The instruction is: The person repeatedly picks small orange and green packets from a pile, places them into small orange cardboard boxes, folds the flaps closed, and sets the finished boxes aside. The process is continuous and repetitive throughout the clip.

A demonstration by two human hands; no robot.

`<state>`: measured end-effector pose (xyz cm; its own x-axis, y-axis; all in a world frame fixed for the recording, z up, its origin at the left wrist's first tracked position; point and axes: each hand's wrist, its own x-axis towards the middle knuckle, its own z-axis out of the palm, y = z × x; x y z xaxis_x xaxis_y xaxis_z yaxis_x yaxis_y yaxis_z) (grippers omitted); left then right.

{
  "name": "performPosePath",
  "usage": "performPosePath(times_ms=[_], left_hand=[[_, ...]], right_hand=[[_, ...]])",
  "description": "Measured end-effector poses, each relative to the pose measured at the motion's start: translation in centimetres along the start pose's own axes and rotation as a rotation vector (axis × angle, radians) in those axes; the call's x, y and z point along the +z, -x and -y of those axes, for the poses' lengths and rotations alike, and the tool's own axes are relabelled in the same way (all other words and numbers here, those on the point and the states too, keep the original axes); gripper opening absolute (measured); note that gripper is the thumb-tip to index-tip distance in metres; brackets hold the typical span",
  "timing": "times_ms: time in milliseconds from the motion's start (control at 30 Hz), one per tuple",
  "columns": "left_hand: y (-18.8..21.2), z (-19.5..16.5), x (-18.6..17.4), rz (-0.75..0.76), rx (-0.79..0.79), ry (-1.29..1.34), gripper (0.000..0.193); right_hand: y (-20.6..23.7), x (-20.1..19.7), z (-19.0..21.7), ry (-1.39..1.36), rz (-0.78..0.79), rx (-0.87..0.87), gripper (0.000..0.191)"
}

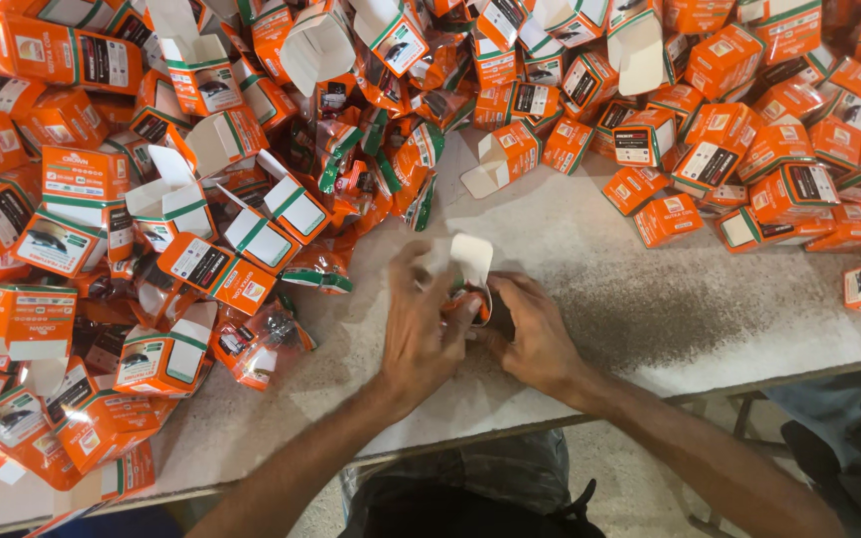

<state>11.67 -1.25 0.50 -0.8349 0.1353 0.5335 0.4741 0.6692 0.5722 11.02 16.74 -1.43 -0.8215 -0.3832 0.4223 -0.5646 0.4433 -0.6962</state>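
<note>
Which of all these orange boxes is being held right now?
The open box between the left hand and right hand, flap up; the others lie untouched.

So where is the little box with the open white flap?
In the head view, the little box sits mid-table, held between the left hand and right hand, just below the wrapped packets.

The boxes [82, 189] are thin printed cardboard, faintly glossy orange outside and matt white inside their open flaps. The pouches [251, 349] among them are shiny, crinkled clear plastic film. The surface [650, 299] is a pale, matt, speckled top, scuffed and dusty. The box [470, 264] between both hands is the same cardboard.
</note>
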Motion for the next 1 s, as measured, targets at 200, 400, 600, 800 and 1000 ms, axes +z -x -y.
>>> performPosePath(times_ms=[200, 400, 600, 800, 1000], left_hand=[[-0.9, 3.4, 2.3, 0.192, -0.424, 0.321, 0.029], [-1.1, 3.2, 2.4, 0.214, -0.436, 0.536, 0.028], [-1.2, 5.5, -0.9, 0.511, -0.715, 1.293, 0.027], [-2.2, 5.6, 1.1, 0.47, -0.731, 0.944, 0.009], [-0.3, 3.0, -0.4, 0.147, 0.095, 0.371, 0.03]], right_hand=[[0.4, 0.6, -0.1, -0.137, -0.026, 0.112, 0.072], [1.0, 0.7, -0.3, -0.014, -0.048, -0.041, 0.054], [1.2, 0.6, -1.3, 0.211, -0.01, -0.153, 0.046], [1.0, 0.6, -1.0, 0.15, -0.001, -0.147, 0.04], [1.3, 0.6, -0.6, 0.103, 0.034, 0.031, 0.045]])
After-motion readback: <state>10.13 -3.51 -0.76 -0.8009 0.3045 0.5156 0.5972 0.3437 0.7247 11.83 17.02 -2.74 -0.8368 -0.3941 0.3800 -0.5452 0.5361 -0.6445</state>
